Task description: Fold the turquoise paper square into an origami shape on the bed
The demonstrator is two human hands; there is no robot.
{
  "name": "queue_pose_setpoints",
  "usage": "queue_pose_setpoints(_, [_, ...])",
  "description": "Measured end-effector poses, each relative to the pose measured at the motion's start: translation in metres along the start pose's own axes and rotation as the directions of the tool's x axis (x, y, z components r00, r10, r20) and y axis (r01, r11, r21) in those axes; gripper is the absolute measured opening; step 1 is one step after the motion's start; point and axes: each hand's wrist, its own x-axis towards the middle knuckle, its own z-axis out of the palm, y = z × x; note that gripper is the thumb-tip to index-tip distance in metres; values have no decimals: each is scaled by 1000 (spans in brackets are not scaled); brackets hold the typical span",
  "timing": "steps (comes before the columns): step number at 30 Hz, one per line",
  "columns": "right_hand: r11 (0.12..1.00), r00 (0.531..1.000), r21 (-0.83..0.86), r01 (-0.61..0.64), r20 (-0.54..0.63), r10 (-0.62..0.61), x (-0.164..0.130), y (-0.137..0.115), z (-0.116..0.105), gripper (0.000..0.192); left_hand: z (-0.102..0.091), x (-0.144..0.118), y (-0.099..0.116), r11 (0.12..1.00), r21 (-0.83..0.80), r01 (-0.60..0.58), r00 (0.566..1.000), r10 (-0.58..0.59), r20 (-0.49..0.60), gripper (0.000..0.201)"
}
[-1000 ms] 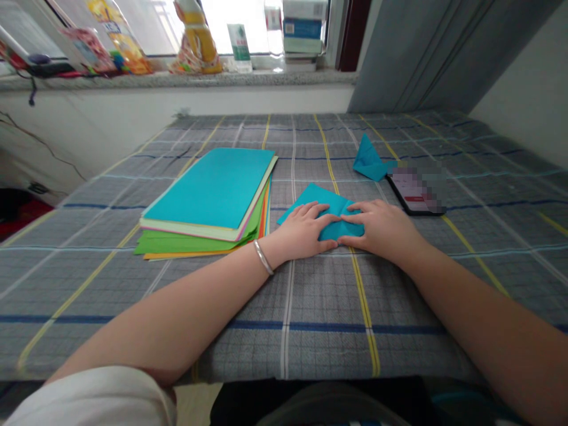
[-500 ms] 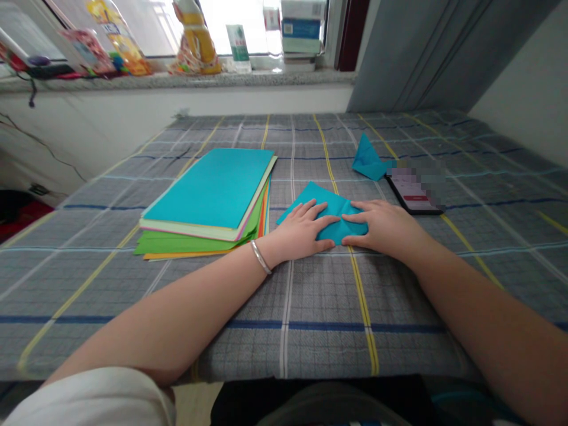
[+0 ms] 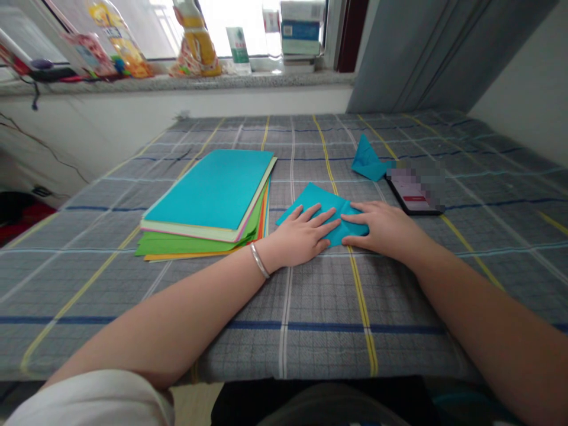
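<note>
1. Centre of frame, slightly right: a teal paper sheet [image 3: 326,208], partly folded, lies flat on the plaid cloth [image 3: 310,307] that covers the table.

2. Left hand [image 3: 302,234]: palm down on the near-left part of the sheet, fingers spread and laid flat. It pins the paper and pinches nothing. A silver bangle [image 3: 259,260] sits at the wrist.

3. Right hand [image 3: 381,228]: also palm down, on the sheet's right part. Its fingers lie loosely together and point left, with the tips almost meeting those of the left hand over a crease line. It presses flat and grasps nothing.

4. Left of centre: a stack of coloured paper [image 3: 208,204], teal on top, with green and orange edges fanned out below. It sits just beside the left hand, not touching it.

5. Upper right of centre: a small folded teal piece [image 3: 368,161] stands on the cloth, touching or nearly touching a phone [image 3: 415,192] whose screen is blurred.

6. Top of frame: a windowsill [image 3: 177,81] crowded with packets and boxes, too small to identify.

7. Risks, as I judge them:
- The cloth is soft, so pressure may give a dull or wandering crease.
- The cloth could bunch under the palms and skew the sheet.
- If the hands press unevenly, the layers may slide out of line.
- A sweep to the right could knock the phone or crush the folded piece.
</note>
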Motion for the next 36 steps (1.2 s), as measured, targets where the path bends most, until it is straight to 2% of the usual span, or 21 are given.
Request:
queue_pose_setpoints(6, [1000,999,11,-9,33,9,-1,5,0,55,3,1,-1,996,53,-74,995,77,-61,53])
queue_pose_setpoints(9, [998,999,64,8,53,-11,-1,7,2,55,1,3,-2,995,20,-103,995,103,-10,54])
queue_pose_setpoints(12, [996,998,87,-1,65,-4,-1,9,4,55,0,5,0,996,-39,-78,997,79,20,53])
queue_pose_setpoints(18, [991,999,135,4,34,-9,3,9,8,54,4,14,12,994,-104,-11,983,-8,-183,41])
queue_pose_setpoints(21, [991,1000,130,-18,24,16,4,9,8,55,4,17,16,995,-97,4,976,-25,-218,40])
queue_pose_setpoints(29, [993,996,115,-37,80,28,3,20,6,50,4,17,15,995,-98,6,981,-24,-192,40])
queue_pose_setpoints(36, [995,996,101,-23,91,14,0,42,3,44,0,15,14,994,-112,15,990,-30,-137,43])
